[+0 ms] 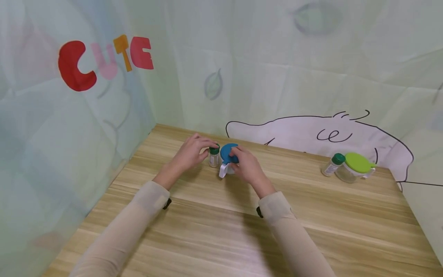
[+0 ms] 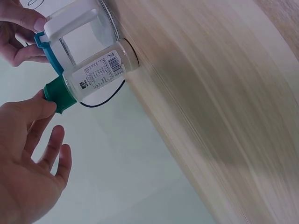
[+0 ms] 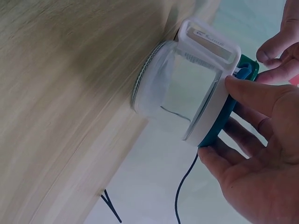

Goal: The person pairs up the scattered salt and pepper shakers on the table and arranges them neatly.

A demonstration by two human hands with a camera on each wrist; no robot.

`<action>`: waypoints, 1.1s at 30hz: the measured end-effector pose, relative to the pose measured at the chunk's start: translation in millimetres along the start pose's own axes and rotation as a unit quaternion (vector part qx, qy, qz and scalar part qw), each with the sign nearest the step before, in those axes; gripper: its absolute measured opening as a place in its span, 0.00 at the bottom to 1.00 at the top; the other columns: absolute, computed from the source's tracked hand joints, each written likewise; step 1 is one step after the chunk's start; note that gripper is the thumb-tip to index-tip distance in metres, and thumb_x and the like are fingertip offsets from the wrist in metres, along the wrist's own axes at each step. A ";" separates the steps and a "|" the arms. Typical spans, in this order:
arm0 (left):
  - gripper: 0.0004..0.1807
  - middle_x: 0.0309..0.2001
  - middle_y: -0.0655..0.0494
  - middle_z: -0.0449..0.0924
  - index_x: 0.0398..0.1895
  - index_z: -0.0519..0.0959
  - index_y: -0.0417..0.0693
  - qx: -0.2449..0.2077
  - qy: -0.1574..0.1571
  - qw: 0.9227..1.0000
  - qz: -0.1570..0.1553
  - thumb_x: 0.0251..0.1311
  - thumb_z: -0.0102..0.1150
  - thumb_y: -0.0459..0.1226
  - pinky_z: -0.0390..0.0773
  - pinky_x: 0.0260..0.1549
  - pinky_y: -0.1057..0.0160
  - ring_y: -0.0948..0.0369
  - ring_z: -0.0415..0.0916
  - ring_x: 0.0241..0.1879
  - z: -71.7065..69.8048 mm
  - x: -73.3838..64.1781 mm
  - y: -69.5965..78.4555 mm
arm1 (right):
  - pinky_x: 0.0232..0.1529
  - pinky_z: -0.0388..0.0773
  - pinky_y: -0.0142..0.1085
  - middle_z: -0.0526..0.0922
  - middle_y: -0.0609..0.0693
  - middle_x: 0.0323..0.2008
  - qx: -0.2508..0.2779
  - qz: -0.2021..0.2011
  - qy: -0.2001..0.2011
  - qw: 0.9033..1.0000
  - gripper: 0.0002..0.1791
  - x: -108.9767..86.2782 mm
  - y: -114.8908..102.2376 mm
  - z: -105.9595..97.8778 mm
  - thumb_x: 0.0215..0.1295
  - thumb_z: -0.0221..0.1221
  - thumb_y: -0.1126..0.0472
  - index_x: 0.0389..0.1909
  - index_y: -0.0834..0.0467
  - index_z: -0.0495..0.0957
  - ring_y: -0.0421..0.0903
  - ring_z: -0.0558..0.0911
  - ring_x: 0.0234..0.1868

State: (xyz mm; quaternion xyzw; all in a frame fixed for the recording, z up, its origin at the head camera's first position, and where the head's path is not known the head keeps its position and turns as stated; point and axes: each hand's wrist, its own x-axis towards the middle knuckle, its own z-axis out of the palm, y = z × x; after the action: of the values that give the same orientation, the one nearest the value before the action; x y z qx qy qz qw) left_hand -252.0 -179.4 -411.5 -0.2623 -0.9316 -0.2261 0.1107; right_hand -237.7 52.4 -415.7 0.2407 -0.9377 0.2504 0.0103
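A small clear seasoning bottle (image 2: 100,72) with a green cap (image 2: 60,94) and a printed label stands upright on the wooden table. The left hand (image 1: 190,153) pinches that cap between thumb and index finger, its other fingers loosely bent away from it. Right beside the bottle stands a clear jar (image 3: 187,88) with a blue lid (image 1: 228,153) and a white handle (image 3: 208,44). Around the lid's rim the right hand (image 1: 246,164) grips with thumb and fingertips, hiding part of the jar in the head view. Both bases appear at the tabletop.
Further right on the table (image 1: 207,231) are a second green-capped bottle (image 1: 333,165) and a jar with a lime-green lid (image 1: 358,163), close together near the back edge. A printed curtain (image 1: 270,69) hangs behind and along the left side.
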 end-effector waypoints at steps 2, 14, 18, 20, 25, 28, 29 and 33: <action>0.18 0.60 0.50 0.87 0.55 0.89 0.50 0.007 0.006 1.000 0.003 0.68 0.63 0.26 0.74 0.54 0.45 0.48 0.75 0.54 0.8 -0.1 0.0 | 0.65 0.79 0.50 0.81 0.59 0.58 0.003 -0.002 -0.003 1.000 0.14 0.5 0.7 -0.5 0.71 0.67 0.66 0.54 0.63 0.80 0.58 0.83 0.60; 0.17 0.55 0.49 0.88 0.56 0.89 0.49 0.029 0.020 0.999 0.014 0.68 0.63 0.26 0.75 0.52 0.46 0.48 0.74 0.50 4.1 -0.8 0.4 | 0.71 0.74 0.52 0.82 0.59 0.60 0.007 0.007 -0.003 1.000 0.15 1.4 1.0 1.2 0.70 0.66 0.69 0.56 0.63 0.80 0.60 0.79 0.65; 0.17 0.54 0.49 0.87 0.57 0.89 0.49 0.034 0.014 0.999 0.011 0.69 0.64 0.28 0.75 0.50 0.48 0.49 0.74 0.48 5.7 -1.3 2.4 | 0.75 0.66 0.57 0.81 0.60 0.66 -0.012 0.008 0.002 1.000 0.16 1.4 0.5 1.9 0.69 0.67 0.69 0.56 0.63 0.81 0.63 0.73 0.71; 0.17 0.54 0.49 0.87 0.57 0.89 0.48 0.034 0.013 0.999 0.008 0.69 0.64 0.29 0.75 0.50 0.48 0.49 0.74 0.48 6.4 -1.7 3.3 | 0.76 0.64 0.58 0.81 0.60 0.66 -0.019 0.006 0.002 1.000 0.16 1.3 0.1 1.8 0.69 0.67 0.69 0.56 0.63 0.81 0.64 0.72 0.72; 0.15 0.51 0.48 0.86 0.58 0.88 0.47 0.032 0.020 0.999 0.011 0.70 0.65 0.31 0.75 0.50 0.48 0.49 0.74 0.48 8.2 -1.5 3.6 | 0.74 0.68 0.53 0.81 0.60 0.66 -0.024 0.009 0.001 1.000 0.17 0.6 -0.5 0.7 0.69 0.67 0.69 0.58 0.63 0.81 0.62 0.74 0.70; 0.15 0.49 0.48 0.84 0.57 0.88 0.45 0.033 0.023 0.999 0.015 0.70 0.66 0.33 0.75 0.50 0.47 0.48 0.74 0.49 9.2 -1.1 3.3 | 0.73 0.71 0.51 0.79 0.59 0.69 -0.026 0.014 0.000 1.000 0.18 0.2 -0.4 0.4 0.69 0.66 0.70 0.59 0.63 0.81 0.61 0.74 0.70; 0.15 0.49 0.48 0.84 0.58 0.88 0.45 0.034 0.023 0.999 0.015 0.70 0.66 0.33 0.75 0.50 0.47 0.48 0.74 0.49 9.5 -1.0 3.2 | 0.72 0.72 0.50 0.79 0.58 0.70 -0.025 0.016 -0.001 1.000 0.18 0.2 -0.5 0.3 0.70 0.66 0.70 0.59 0.63 0.81 0.61 0.74 0.70; 0.15 0.48 0.48 0.82 0.57 0.88 0.44 0.034 0.025 0.999 0.014 0.70 0.67 0.34 0.74 0.51 0.47 0.48 0.74 0.49 9.3 -1.3 3.5 | 0.72 0.72 0.51 0.77 0.58 0.72 -0.017 0.019 -0.006 1.000 0.19 -0.4 -1.6 -0.8 0.70 0.65 0.71 0.60 0.63 0.81 0.61 0.74 0.71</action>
State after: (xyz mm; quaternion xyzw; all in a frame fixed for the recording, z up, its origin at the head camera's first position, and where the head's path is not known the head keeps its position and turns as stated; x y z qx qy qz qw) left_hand -249.8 -172.8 -418.8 -0.2651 -0.9320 -0.1990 0.1463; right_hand -236.7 51.7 -414.4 0.2237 -0.9464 0.2332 0.0040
